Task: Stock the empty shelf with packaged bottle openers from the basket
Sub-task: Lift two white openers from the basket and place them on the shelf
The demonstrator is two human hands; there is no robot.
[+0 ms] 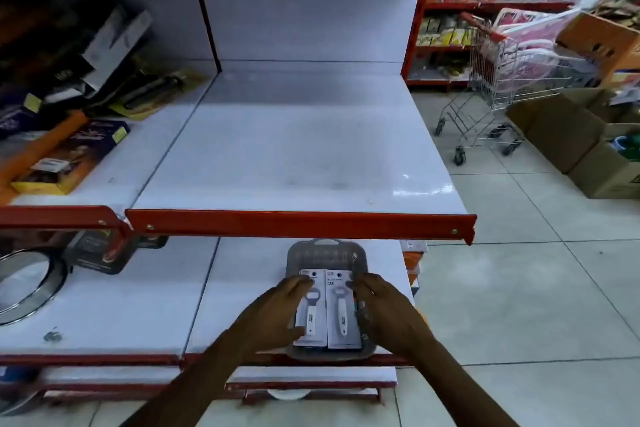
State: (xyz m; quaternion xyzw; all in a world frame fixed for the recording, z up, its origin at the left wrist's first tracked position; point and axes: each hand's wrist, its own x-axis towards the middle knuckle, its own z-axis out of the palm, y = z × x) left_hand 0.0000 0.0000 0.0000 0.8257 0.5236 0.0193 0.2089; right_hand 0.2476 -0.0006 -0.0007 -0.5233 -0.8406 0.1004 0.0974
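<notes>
Fingers (300, 282) of left hand (277, 308) lie spread over the left pack; right hand (381, 305) fingers curl at the right pack's edge, prob. to lift both. We note two white carded bottle openers (343, 308) side by side in grey basket (313, 253), lower shelf; empty shelf (294, 149) above.

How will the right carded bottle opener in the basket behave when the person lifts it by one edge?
The right bottle opener pack looks like a flat card, so it probably stays fairly stiff and feels light. The opener sits along its middle, so it may tilt if gripped at a corner. Its smooth face could slide on the neighbouring pack.
</notes>
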